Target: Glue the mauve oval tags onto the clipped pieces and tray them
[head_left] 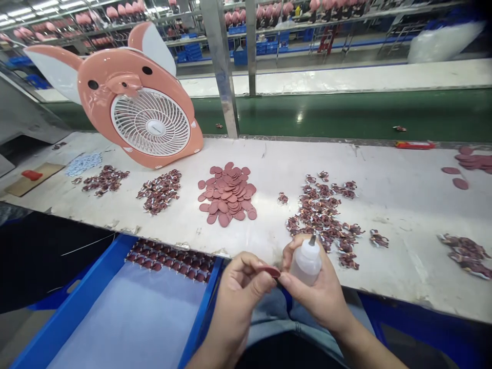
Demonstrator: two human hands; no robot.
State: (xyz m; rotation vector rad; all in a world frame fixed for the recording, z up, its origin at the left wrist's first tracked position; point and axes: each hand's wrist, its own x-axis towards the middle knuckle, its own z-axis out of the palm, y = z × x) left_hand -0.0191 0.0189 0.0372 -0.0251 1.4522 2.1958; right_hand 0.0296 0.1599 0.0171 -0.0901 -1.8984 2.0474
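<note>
My left hand [242, 287] pinches a dark red oval disc [269, 270] between thumb and fingers, just past the table's front edge. Close beside it, my right hand [319, 287] is wrapped around a translucent squeeze bottle [306, 264] with a dark narrow tip pointing up. The right thumb and index finger come close to the disc's right end; whether they touch it I cannot tell. Beyond my hands lie a pile of similar oval discs [227, 193] and a scattered heap of small brown-and-white figure parts [319, 210].
A pink animal-shaped fan [154, 110] stands at the back left. Two more heaps of brown parts [159, 190] and some pale blue pieces [84, 164] lie left. A blue tray [126, 312] below holds rows of parts. Behind runs a green conveyor [326, 115]; a metal post [221, 66] rises before it.
</note>
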